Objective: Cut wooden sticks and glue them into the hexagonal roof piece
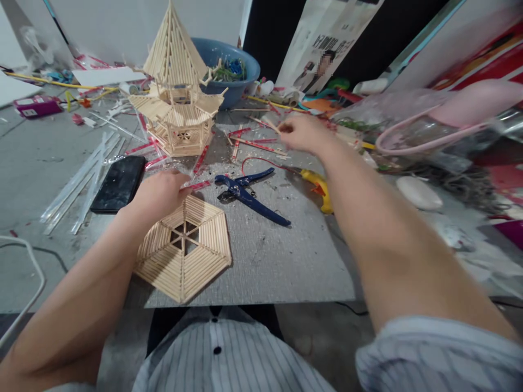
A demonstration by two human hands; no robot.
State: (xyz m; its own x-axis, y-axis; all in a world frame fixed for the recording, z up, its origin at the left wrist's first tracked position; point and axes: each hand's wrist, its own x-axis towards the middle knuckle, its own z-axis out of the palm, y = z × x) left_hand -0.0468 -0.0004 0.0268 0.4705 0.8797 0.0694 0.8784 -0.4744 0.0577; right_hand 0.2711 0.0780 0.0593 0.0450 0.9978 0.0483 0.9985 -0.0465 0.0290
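Right hand (304,133) pinches a thin stick (273,126). Left hand (159,191) rests curled on the stick hexagon (192,256), grip unclear. Pliers (249,193) lie between them.

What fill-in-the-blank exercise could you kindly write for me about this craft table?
The left hand rests on the edge of a flat stick panel with ____ sides.
The cutters right of that panel have ____ handles.
The black phone lies to the ____ of the left hand.
Missing words: six; blue; left.
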